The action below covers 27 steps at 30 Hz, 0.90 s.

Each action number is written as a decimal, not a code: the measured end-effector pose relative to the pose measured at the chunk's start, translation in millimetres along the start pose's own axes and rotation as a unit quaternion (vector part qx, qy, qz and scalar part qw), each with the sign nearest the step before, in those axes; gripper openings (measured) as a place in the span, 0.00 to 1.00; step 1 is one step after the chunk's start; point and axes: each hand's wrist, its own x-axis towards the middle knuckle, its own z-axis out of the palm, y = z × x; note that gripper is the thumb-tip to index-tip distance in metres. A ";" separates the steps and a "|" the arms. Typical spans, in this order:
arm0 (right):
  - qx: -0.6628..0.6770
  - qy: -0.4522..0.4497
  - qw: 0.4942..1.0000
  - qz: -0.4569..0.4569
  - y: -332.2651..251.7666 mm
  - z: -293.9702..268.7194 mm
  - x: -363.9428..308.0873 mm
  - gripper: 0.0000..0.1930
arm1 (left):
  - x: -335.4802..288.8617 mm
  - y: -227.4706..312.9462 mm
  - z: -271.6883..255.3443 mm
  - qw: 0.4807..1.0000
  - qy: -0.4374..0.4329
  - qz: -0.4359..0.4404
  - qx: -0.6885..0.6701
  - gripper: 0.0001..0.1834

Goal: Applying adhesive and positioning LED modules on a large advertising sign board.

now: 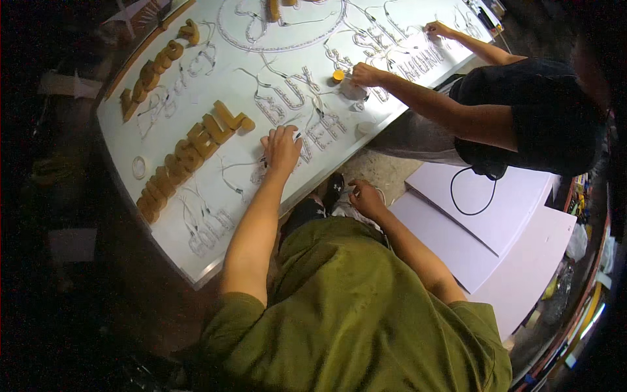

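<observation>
My left hand [283, 150] rests palm down on the white tabletop [208, 127], its fingers slightly bent and apart. It lies among outlined letter shapes [326, 134] with thin wires, and a small dark-tipped piece shows by its fingertips. Whether the fingers press on a wire is hidden beneath them. My right hand [368, 199] hangs low by my lap, off the table's near edge, fingers loosely curled and apart with nothing visible in them. Left of my left hand stands a row of yellow-brown block letters [196, 153].
Another person's hand [367, 75] works over letters at the right, near an orange round cap [337, 76]; their other hand [439, 29] is farther back. A tape roll [138, 167] lies at the left. White boards [450, 225] lean or lie at the lower right, with a black cable loop [471, 212].
</observation>
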 end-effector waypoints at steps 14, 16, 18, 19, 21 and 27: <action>-0.013 -0.029 0.999 -0.023 -80.2 4.1 55.0 0.13 | 31.6 -1.8 4.8 0.993 -0.108 0.004 -0.036 0.13; -0.010 -0.043 0.999 -0.019 -93.2 5.0 57.8 0.12 | 33.8 -2.4 6.7 0.994 -0.109 0.000 -0.031 0.12; -0.017 -0.027 0.998 -0.048 -103.3 4.1 59.5 0.12 | 34.0 -4.1 8.2 0.994 -0.111 -0.003 -0.025 0.10; -0.016 -0.030 0.998 -0.047 -102.6 6.8 60.7 0.12 | 33.6 -6.0 8.9 0.995 -0.099 -0.007 -0.030 0.09; -0.017 -0.012 0.997 -0.070 -102.3 10.0 64.6 0.14 | 32.2 -8.0 5.9 0.995 -0.089 -0.012 -0.034 0.08; -0.013 0.008 1.000 -0.027 -110.0 13.5 74.4 0.19 | 27.8 -28.6 -6.8 0.985 -0.123 -0.075 -0.092 0.12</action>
